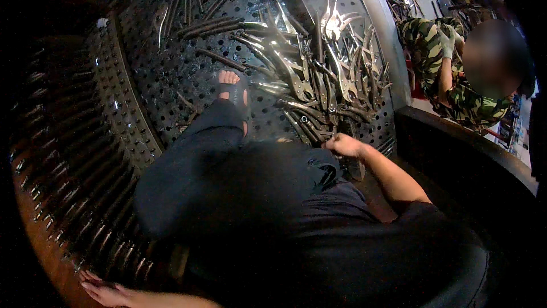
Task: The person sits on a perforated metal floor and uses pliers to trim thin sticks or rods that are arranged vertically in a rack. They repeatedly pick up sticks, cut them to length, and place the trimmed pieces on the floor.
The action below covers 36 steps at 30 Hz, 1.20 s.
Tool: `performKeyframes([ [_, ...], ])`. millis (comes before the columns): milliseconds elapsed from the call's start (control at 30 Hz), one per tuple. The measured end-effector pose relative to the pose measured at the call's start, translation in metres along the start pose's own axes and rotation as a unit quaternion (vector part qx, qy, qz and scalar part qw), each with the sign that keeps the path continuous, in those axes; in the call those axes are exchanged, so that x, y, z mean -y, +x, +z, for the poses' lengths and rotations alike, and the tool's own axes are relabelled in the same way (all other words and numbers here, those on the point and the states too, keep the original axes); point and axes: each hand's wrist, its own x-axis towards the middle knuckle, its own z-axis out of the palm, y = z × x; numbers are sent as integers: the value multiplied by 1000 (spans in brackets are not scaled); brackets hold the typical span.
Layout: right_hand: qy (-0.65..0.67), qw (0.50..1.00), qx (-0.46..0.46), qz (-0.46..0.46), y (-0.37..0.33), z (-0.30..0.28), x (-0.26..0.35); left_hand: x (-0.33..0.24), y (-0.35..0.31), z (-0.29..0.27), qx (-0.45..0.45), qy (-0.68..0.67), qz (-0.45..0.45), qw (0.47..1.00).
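Observation:
Silvery locking pliers (293,74) lie in a loose heap on the perforated metal floor (265,117), on the right side. At the near edge of this heap is my right hand (346,146), its fingers curled closed among the plier handles. What they grip is hidden. My left hand (104,292) is far down at the lower left, with its fingers stretched out and apart. It is beside a long row of dark tools with shiny tips (122,254), over a brown edge (43,242). Nothing shows in it.
Several dark rods (213,26) lie on the floor farther off. A studded metal strip (122,86) runs along the left. My sandalled foot (231,89) rests beside the heap. Beyond a metal rim (379,17), a person in camouflage clothing (427,46) wears a pale glove.

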Motion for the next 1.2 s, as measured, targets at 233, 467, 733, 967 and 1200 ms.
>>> performKeyframes([
  [233, -111, 981, -95, -124, 71, 41, -117, 3, -6, -4, -29, -15, -1, 999],
  [467, -41, 987, -98, -122, 79, 43, -59, 15, 1, -13, -29, -8, -24, 999],
  [733, -125, 971, -194, -61, 53, 58, -5, 2, -15, -11, -45, 45, -33, 997],
  [967, -259, 904, -330, -83, 63, 60, -2, 22, 4, -25, 7, 47, 10, 999],
  [1200, -296, 901, -309, -78, 79, 51, 9, 16, -3, -19, -54, 59, -18, 997],
])
